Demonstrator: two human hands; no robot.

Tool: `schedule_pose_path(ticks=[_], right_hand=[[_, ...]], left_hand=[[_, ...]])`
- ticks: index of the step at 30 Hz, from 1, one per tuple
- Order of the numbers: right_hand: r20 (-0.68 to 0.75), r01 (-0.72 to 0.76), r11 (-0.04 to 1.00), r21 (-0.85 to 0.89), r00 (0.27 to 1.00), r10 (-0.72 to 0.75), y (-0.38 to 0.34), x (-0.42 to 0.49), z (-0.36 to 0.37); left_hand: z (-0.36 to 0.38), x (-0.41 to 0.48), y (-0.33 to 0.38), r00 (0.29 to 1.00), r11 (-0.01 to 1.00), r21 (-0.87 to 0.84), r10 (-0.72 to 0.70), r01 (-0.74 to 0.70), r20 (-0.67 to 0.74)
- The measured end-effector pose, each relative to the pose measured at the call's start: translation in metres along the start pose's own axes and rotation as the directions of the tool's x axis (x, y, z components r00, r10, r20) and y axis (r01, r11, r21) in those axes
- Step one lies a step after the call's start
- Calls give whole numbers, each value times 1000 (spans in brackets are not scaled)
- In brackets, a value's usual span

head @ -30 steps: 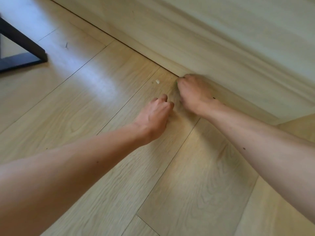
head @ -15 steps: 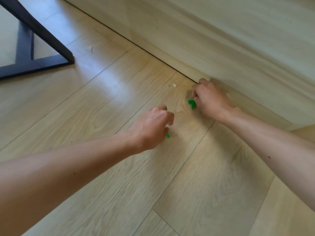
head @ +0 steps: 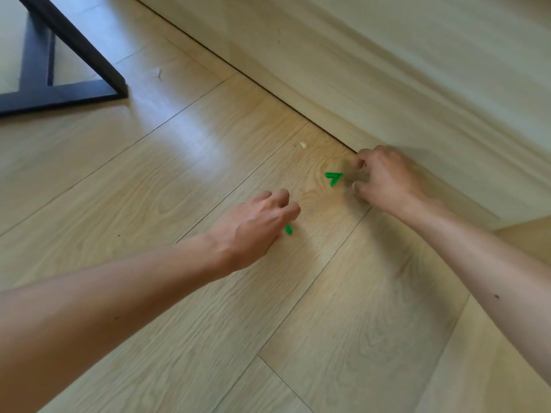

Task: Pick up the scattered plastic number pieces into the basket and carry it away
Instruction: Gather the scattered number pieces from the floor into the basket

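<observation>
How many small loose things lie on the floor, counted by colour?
Green: 2, a number piece beside the right hand and a green bit partly hidden by the left hand
Pale: 1, a scrap
Total: 3

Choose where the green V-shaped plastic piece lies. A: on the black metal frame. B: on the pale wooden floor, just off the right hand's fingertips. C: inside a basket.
B: the green V-shaped plastic piece lies on the pale wooden floor beside the right hand, with a small gap between them.
</observation>
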State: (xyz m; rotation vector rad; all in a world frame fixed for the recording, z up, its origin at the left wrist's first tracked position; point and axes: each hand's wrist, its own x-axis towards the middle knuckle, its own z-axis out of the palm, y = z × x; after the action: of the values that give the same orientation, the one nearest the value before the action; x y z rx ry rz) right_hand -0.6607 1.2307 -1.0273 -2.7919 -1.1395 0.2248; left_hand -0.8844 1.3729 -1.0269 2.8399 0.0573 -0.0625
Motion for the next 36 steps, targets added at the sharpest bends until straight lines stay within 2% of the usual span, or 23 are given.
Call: schedule_pose_path(ticks=[4,12,16,19,22,24,30,36], right_hand=[[46,-40,998,-52,998,43,7,-12,1],[-26,-48,985,167,998,53,15,-23,13],[-163,176,931,319,978,-129,-1,-8,1],[-151,314,901,300,948,-280,-14,5,-1],[-39,346,910,230,937,-347,-14,9,8],[-11,374,905,203,925,-380,-10,12,11],[5,465,867,177,881,-473,-5,14,10],[-37,437,867,239,896,-442,-12,6,7]], left_hand=[[7,2,3,998,998,48,48,-50,45],[11,1,3,997,997,70,16,-21,78],[-3,-3,2,999,997,-68,-33,33,-6],[-17,-16,-3,999,991,-129,-42,39,-18],[-30,-40,-11,998,985,-165,-54,56,16],[-39,-56,-16,998,985,-158,-61,66,36],[-67,-105,-36,983,969,-165,-175,182,52],[-80,-142,-54,937,895,-304,-348,326,-19]])
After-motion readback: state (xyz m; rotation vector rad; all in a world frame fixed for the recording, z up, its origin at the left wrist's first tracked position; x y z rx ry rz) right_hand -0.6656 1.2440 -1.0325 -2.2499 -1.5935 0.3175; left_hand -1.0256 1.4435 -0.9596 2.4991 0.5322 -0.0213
